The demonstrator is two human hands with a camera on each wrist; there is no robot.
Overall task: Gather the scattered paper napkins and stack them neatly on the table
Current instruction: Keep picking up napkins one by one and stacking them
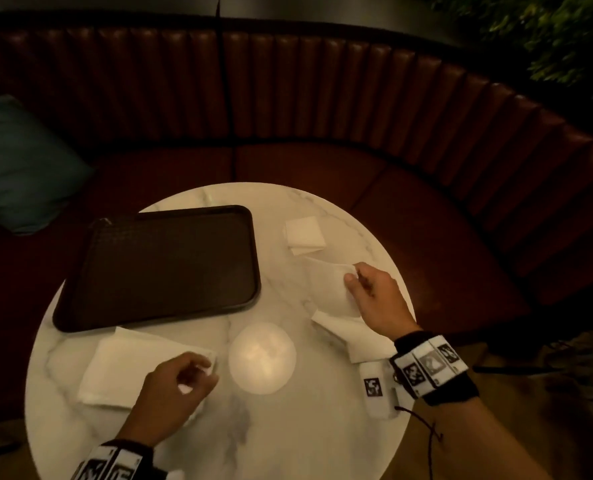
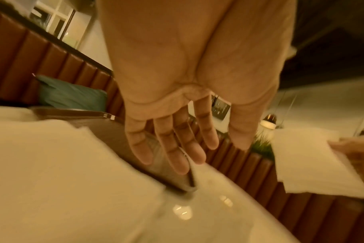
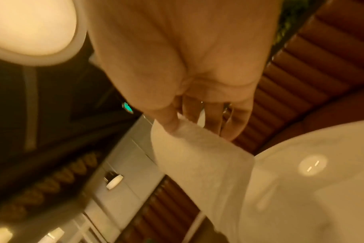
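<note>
Paper napkin [image 1: 329,285] pinched by right hand [image 1: 374,299] | left hand [image 2: 177,131] loose, napkins below blurred

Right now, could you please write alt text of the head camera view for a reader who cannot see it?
Over a round marble table, the right hand pinches a white napkin while the left hand hovers over a napkin pile. More napkins lie at the far right, beside a dark tray and a glowing round lamp; a red booth seat curves behind.
</note>
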